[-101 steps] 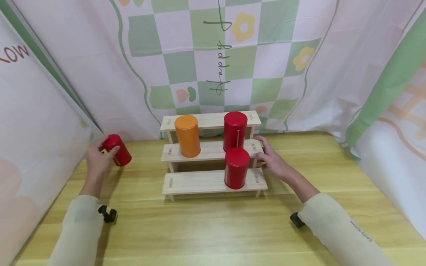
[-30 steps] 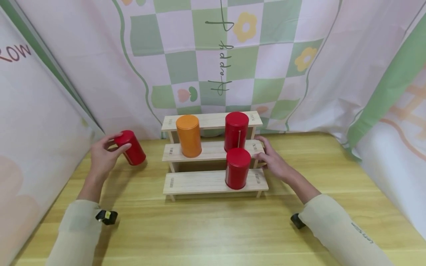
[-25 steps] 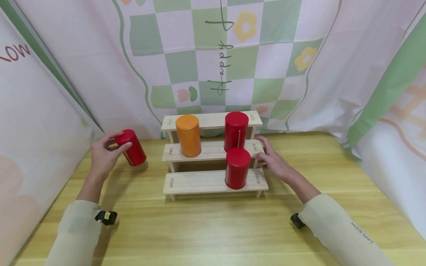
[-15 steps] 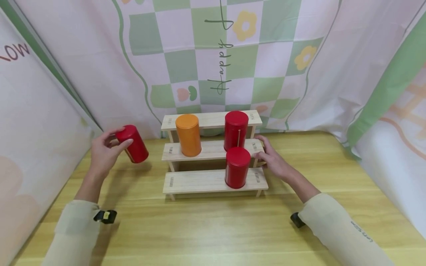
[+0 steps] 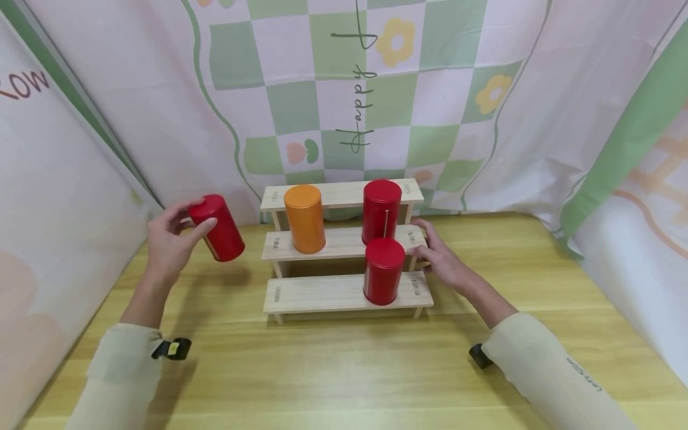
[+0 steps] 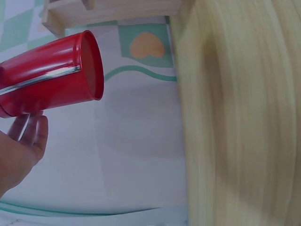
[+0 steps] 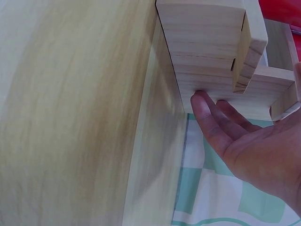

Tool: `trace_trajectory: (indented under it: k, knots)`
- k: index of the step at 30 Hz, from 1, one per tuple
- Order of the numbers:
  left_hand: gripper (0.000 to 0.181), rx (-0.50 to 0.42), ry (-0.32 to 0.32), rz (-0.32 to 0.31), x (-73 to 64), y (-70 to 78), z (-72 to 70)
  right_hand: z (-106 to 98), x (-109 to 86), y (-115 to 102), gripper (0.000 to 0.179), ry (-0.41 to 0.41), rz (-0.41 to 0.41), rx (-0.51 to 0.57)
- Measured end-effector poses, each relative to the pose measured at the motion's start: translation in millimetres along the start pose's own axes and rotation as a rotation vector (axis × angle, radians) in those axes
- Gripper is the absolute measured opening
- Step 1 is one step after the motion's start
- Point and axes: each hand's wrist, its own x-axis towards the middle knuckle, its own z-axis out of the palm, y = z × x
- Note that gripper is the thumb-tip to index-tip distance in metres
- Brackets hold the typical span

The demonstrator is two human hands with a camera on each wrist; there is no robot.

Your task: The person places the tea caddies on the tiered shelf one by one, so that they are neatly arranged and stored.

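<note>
In the head view my left hand [image 5: 168, 242] grips a red tin canister [image 5: 224, 232] near its lid. The canister is tilted and lifted off the table, left of a three-step wooden display stand [image 5: 317, 294]. From below, the left wrist view shows the canister's base and a pale stripe down its side. At the stand's right end, my right hand [image 5: 443, 263] holds the middle step, its thumb by the board and its fingers against the side panel, as the right wrist view shows. On the middle step stand an orange canister [image 5: 304, 221] and a red canister [image 5: 381, 209]; another red canister [image 5: 384, 272] is on the lowest step.
The stand sits on a wood-grain table [image 5: 344, 370], near the back. Patterned cloth [image 5: 344, 101] hangs behind it and along both sides. A small black device [image 5: 172, 349] is strapped at the left wrist, another [image 5: 480, 356] at the right.
My left hand has moved the red canister rightward, then raised it from the table, with its shadow now apart below. The right hand and the stand have stayed put.
</note>
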Motion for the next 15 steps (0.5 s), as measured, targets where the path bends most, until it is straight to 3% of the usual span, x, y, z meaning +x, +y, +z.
trace_trajectory:
  k: [15]
  knots:
    - [0.038, -0.069, -0.013, 0.106, -3.6, 21.9, 4.7, 0.5, 0.5, -0.1, 0.064, 0.005, -0.006, 0.0]
